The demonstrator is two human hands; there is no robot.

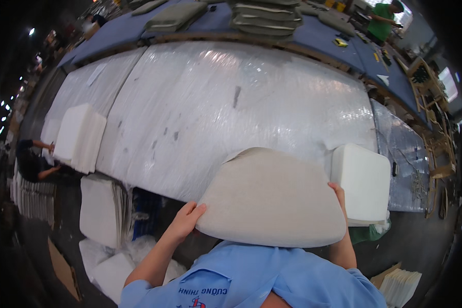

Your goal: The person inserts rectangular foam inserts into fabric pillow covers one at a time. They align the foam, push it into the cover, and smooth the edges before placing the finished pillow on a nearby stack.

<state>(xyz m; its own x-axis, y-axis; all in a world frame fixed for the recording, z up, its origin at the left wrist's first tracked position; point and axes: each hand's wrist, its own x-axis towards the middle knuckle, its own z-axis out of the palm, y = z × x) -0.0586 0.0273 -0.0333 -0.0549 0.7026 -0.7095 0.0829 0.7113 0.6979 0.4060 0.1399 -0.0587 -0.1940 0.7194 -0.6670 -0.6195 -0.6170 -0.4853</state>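
A beige fabric-covered seat cushion [272, 200] is held up in front of my chest, over the near edge of the plastic-wrapped table [231, 108]. My left hand [188, 219] grips its lower left corner, with the thumb on top and the other fingers underneath. On the right side, my right hand [339, 197] wraps round the cushion's edge, its fingertips showing and the palm hidden behind the cushion. A flap of cloth [241, 154] lifts at the far left edge of the cover. Close by my right hand stands a stack of white foam pads [363, 182].
More white pads are stacked at the table's left [74, 136] and below it [101, 210]. A person in dark clothes [30, 161] works there. Finished-looking grey cushions [266, 18] lie on a blue-topped table [213, 23] behind; a person in green [381, 23] stands beyond. Wooden frames [436, 128] are far right.
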